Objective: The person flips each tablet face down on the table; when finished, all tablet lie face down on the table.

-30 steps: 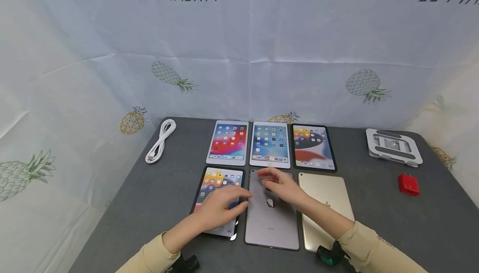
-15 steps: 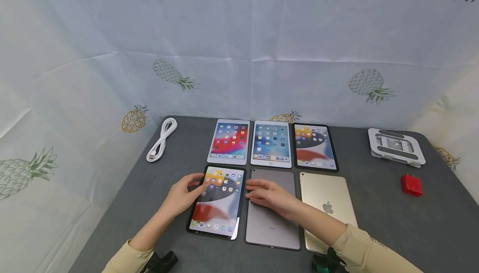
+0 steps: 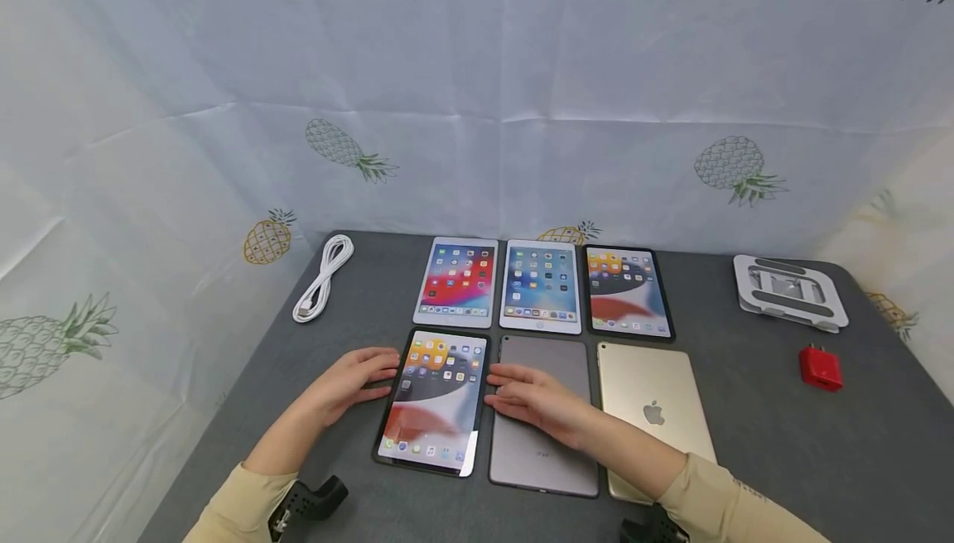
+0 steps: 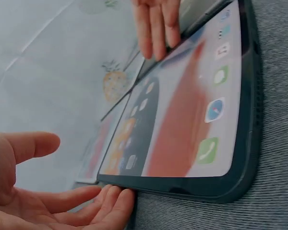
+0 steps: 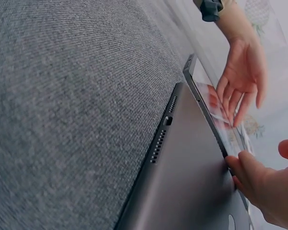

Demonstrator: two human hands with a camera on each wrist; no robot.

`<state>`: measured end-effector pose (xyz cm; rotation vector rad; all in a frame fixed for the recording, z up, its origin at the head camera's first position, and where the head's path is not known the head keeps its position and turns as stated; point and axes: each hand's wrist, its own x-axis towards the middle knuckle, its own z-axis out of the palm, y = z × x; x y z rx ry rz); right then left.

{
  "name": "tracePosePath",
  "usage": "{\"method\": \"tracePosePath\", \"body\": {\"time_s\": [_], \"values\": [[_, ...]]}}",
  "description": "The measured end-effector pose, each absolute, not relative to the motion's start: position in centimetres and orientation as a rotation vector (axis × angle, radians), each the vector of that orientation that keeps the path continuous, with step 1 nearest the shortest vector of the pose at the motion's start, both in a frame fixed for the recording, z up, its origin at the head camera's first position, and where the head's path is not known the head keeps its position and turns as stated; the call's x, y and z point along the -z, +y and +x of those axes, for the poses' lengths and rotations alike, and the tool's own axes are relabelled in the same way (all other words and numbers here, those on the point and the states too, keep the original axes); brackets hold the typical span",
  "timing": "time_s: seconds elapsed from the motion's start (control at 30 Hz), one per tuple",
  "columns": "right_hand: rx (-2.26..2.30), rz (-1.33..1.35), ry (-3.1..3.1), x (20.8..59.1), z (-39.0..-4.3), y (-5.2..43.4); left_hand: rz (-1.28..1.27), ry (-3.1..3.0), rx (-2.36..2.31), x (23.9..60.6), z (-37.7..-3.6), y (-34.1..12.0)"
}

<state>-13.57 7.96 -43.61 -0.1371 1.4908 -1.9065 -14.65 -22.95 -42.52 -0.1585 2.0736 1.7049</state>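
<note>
A black-framed tablet [image 3: 432, 402] lies screen up at the front left of two tablet rows, its home screen lit. My left hand [image 3: 344, 387] is at its left side, fingers extended, the tips right at the long edge in the left wrist view. On the opposite side, my right hand [image 3: 538, 404] reaches across a grey tablet [image 3: 540, 464] lying back side up. Its fingertips [image 5: 233, 165] meet the black-framed tablet's right edge, fingers nearly straight. Right of the grey one, a gold tablet [image 3: 648, 377] lies back up, partly covered by my right forearm.
Behind stand three lit tablets in a row: a white one [image 3: 456, 282], another white one [image 3: 540, 286] and a black one [image 3: 628, 290]. A coiled white cable [image 3: 323, 278] lies far left. At right are a folding stand [image 3: 790, 290] and a red charger plug [image 3: 821, 367].
My left hand has moved left, off the black-framed tablet's screen to its left edge. My right hand has come down and left from the grey tablet's top to the black-framed tablet's right edge.
</note>
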Motion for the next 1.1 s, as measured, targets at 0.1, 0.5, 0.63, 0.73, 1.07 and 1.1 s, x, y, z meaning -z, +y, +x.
{"method": "tracePosePath", "body": {"time_s": [0.1, 0.5, 0.63, 0.73, 1.07, 1.1], "values": [[1.918, -0.127, 1.48, 43.5, -13.6, 7.9, -0.166, 2.022, -1.736, 42.7, -15.1, -23.4], [1.937, -0.098, 1.43, 43.4, -13.5, 7.7, -0.264, 2.098, -1.843, 42.9, -14.9, -22.0], [1.943, -0.088, 1.405, 43.6, -13.5, 7.5, -0.273, 2.206, -1.865, 42.3, -14.8, -21.2], [1.951, -0.097, 1.386, 43.8, -13.5, 7.4, -0.269, 2.272, -1.867, 41.5, -14.4, -20.7], [1.951, -0.134, 1.346, 43.9, -13.3, 6.8, -0.156, 2.327, -1.911, 39.3, -13.2, -18.7], [1.952, -0.128, 1.34, 43.9, -13.3, 6.7, -0.145, 2.321, -1.916, 39.2, -13.2, -18.4]]}}
